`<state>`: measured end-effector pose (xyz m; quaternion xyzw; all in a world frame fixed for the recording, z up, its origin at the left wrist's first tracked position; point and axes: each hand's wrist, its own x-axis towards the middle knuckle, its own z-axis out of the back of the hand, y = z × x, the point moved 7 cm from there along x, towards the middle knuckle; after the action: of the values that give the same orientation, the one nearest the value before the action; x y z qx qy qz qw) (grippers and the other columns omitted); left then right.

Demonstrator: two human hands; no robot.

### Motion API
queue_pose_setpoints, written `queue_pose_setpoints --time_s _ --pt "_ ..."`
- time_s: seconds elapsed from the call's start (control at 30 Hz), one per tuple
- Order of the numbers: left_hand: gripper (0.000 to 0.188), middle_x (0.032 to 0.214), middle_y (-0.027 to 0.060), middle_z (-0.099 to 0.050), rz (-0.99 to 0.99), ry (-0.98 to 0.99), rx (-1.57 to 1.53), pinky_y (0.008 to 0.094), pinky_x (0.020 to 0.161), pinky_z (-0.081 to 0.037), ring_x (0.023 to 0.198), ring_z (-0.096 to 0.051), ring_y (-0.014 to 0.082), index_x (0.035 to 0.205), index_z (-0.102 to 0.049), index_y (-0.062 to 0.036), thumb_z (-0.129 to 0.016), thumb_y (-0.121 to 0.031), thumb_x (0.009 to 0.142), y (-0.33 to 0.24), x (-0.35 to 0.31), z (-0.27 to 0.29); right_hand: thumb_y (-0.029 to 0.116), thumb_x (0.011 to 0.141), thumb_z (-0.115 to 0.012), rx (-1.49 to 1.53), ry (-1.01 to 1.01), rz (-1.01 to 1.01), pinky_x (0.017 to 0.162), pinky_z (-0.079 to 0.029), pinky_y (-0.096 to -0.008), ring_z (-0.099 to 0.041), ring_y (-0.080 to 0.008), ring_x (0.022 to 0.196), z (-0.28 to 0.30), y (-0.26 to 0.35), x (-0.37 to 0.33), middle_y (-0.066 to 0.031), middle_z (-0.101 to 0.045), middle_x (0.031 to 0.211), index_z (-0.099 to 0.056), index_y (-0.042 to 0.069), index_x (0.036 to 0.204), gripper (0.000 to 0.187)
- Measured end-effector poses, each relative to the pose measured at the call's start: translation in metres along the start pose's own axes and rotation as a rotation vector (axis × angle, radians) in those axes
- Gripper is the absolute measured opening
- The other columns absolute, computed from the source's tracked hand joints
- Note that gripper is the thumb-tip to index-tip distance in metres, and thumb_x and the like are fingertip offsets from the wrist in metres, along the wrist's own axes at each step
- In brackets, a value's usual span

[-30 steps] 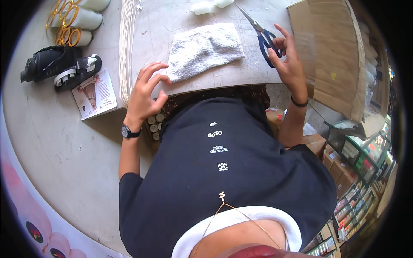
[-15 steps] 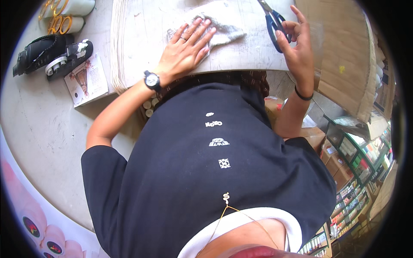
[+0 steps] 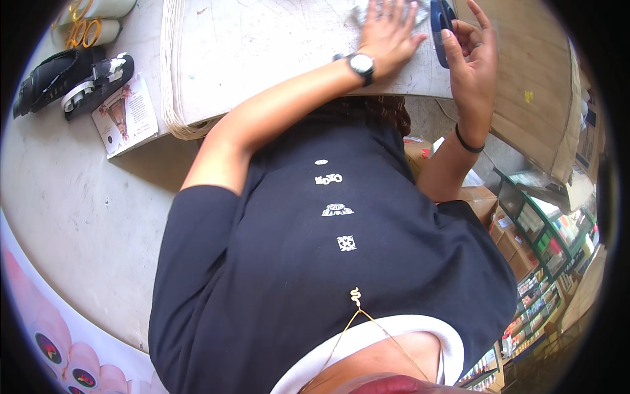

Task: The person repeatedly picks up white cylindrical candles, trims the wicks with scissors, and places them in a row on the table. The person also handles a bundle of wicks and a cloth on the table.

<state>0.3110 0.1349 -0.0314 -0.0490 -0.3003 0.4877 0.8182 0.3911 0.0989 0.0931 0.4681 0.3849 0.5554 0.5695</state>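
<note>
As seen from the worn camera, with clock positions read about the centre of the view unless noted, the left hand [image 3: 392, 43] lies at 1 o'clock, palm down, fingers spread, grasping nothing. The cloth [image 3: 360, 14] is on the table [image 3: 262, 56] beneath those fingers, showing past them toward their 10 o'clock side; the upper edge of the view cuts it off, so its long axis cannot be determined. The right hand [image 3: 474, 67] stands near 2 o'clock, gripping the scissors [image 3: 439, 34] by the handles; whether its fingers pass through the loops cannot be confirmed. The scissors lie toward 10 o'clock from that hand, long axis running roughly 12 to 6, blades not distinguishable. Principal relation: the cloth sits under the left hand, clearly the nearer of the two, and toward 10 o'clock from the right, with the scissors between the two hands, just beside the left thumb at about 2 o'clock. Also noted: a cord bundle [image 3: 171, 69] and a card [image 3: 131, 118], both near 10 o'clock, and cardboard [image 3: 528, 65] at 2, just beyond the right hand.
</note>
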Motion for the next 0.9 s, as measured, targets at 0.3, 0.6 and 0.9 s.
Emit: queue_pose_setpoints --time_s 0.3,0.6,0.9 --pt "0.045 0.128 0.0202 -0.056 0.123 -0.053 -0.255 0.0454 0.105 -0.039 0.125 -0.050 0.0380 0.131 -0.053 -0.0047 -0.065 -0.010 0.088 0.110 0.049 0.123 -0.004 0.094 -0.060 0.079 -0.064 -0.090 0.079 -0.052 -0.0243 -0.067 -0.0136 0.090 0.009 -0.017 -0.016 -0.0089 -0.067 0.097 -0.044 0.004 0.144 0.053" --pt "0.036 0.137 0.0102 -0.057 -0.082 0.201 -0.207 0.0389 0.095 -0.056 0.115 -0.061 0.0296 0.129 -0.064 -0.0174 -0.068 -0.027 0.094 0.171 0.018 0.109 0.037 0.090 -0.074 0.075 0.388 -0.534 0.041 -0.036 -0.0189 -0.049 -0.0036 0.044 -0.079 -0.063 0.000 0.0042 -0.052 0.062 -0.067 -0.001 0.110 0.043" --pt "0.059 0.128 0.0064 -0.061 0.089 0.392 -0.515 0.0376 0.100 -0.056 0.111 -0.062 0.0228 0.140 -0.055 -0.0197 -0.075 -0.008 0.085 0.187 -0.004 0.134 0.059 0.091 -0.064 0.106 0.594 -0.527 0.041 -0.034 -0.0184 -0.047 -0.0033 0.043 -0.107 -0.070 0.035 0.0057 -0.049 0.060 -0.070 0.001 0.103 0.059"
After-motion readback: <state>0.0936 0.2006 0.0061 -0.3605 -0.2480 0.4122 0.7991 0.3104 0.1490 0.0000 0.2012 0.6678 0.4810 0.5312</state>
